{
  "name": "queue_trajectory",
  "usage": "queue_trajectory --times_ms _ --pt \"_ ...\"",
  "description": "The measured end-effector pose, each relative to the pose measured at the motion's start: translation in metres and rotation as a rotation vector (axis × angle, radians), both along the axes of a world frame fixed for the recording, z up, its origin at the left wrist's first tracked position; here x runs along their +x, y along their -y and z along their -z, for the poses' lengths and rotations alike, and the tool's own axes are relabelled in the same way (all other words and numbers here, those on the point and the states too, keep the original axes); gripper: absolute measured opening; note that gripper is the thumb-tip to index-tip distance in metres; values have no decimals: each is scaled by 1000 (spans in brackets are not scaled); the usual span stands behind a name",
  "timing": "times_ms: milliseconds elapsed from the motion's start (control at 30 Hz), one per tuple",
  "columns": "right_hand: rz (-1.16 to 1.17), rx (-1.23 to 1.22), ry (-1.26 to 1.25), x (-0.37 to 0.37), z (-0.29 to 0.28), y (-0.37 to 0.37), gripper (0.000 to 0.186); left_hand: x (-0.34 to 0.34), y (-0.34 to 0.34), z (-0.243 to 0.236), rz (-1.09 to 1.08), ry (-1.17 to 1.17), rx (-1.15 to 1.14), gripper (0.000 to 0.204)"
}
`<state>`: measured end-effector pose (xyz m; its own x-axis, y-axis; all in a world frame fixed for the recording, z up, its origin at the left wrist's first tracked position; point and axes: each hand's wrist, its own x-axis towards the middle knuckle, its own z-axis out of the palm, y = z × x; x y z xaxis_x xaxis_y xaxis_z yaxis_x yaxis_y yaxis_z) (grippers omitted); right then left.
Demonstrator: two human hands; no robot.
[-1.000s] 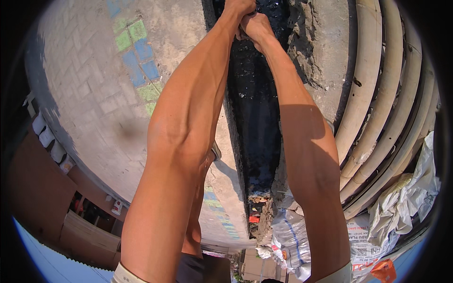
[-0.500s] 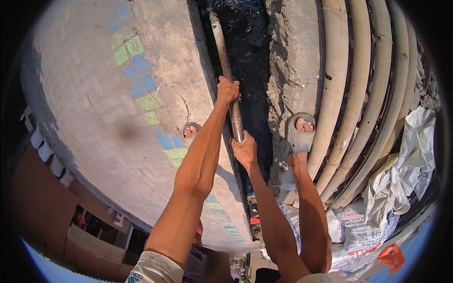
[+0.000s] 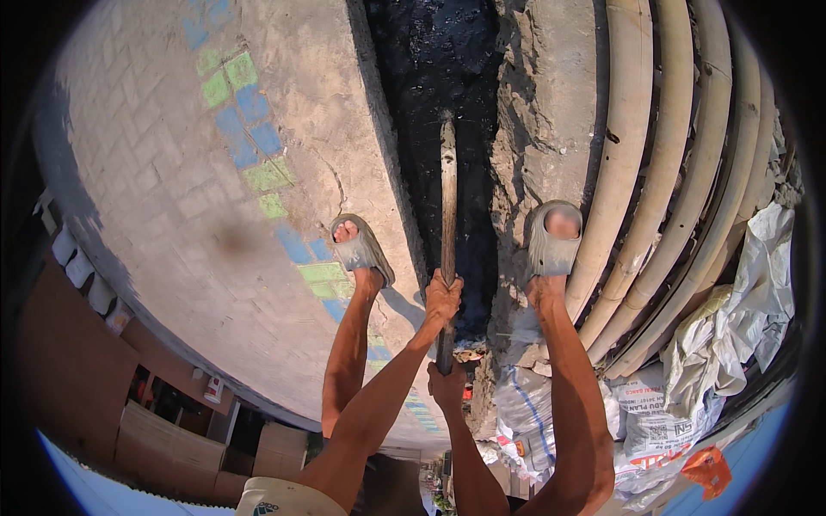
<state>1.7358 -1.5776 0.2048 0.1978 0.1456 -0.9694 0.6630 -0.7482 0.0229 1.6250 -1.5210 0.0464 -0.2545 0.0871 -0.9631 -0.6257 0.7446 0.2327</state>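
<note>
A long wooden pole (image 3: 448, 189) lies lengthwise over the drain, its pale far end mud-stained and going down into the black sludge (image 3: 430, 60). What that end carries, if anything, is hidden under the surface. Partway along the pole, my left hand (image 3: 443, 297) is wrapped round it. My right hand (image 3: 447, 384) grips it closer to me, by its near end. Both fists are closed, and my arms reach down between my legs' inner sides.
My sandalled feet straddle the drain: the left sandal (image 3: 366, 254) on the concrete edge, the right sandal (image 3: 555, 245) on a rough ledge (image 3: 555, 112). Thick bamboo poles (image 3: 628, 129) run along the right. White sacks (image 3: 667, 421) are heaped at lower right. Painted paving (image 3: 155, 172) spreads left.
Both hands have drawn the pole back toward me. Its far end has swung rightward, from beside the left wall to the middle of the drain.
</note>
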Motion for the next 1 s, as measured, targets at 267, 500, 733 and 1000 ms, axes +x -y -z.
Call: queue_trajectory --times_ms 267,500,733,1000 --pt "128 292 -575 -206 192 -307 17 -217 -285 74 96 -274 172 34" --pt "231 216 -541 -273 180 -340 22 -283 -326 92 399 -252 -29 55" --pt "160 208 -351 -155 141 -190 15 -162 -197 36 379 -160 -124 50" --pt "-99 107 -104 -35 34 -83 34 -28 -51 63 31 203 -142 33"
